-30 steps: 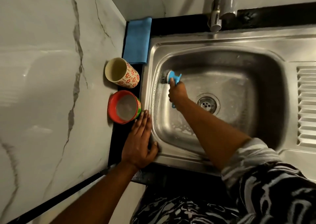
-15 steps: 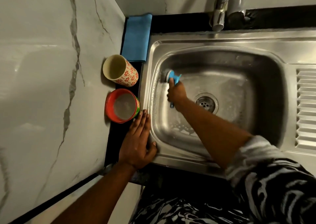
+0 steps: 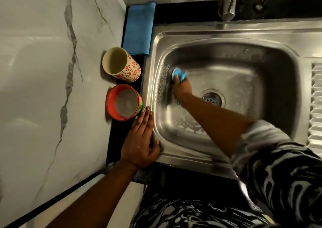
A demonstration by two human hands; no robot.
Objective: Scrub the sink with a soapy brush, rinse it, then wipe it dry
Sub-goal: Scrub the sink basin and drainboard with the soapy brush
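Scarcely anything has moved since the earlier frames: the brush (image 3: 178,71) stays at the same spot on the basin's left wall and the left hand keeps its place, while the view has slid so the faucet (image 3: 228,6) sits nearer the top edge. Right fingers (image 3: 176,79) are curled round the blue brush handle, one reaching up onto the back of the round head, whose bristles press against the wall of the steel sink (image 3: 191,34). The right hand (image 3: 183,88) is left of the drain (image 3: 213,98); the handle's tail pokes out below the wrist. Suds (image 3: 190,128) lie on the basin floor near the front.

Left fingers (image 3: 145,121) are straight and pressed together, flat along the sink's left rim, with the thumb spread onto the front-left corner. The left hand (image 3: 141,140) partly rests on the black counter (image 3: 115,140). Its fingertips are just beside a red cup (image 3: 111,104) of cloudy liquid; whether they touch it is unclear. Behind that stands a flower-patterned cup (image 3: 130,71), then a folded blue cloth (image 3: 138,29).
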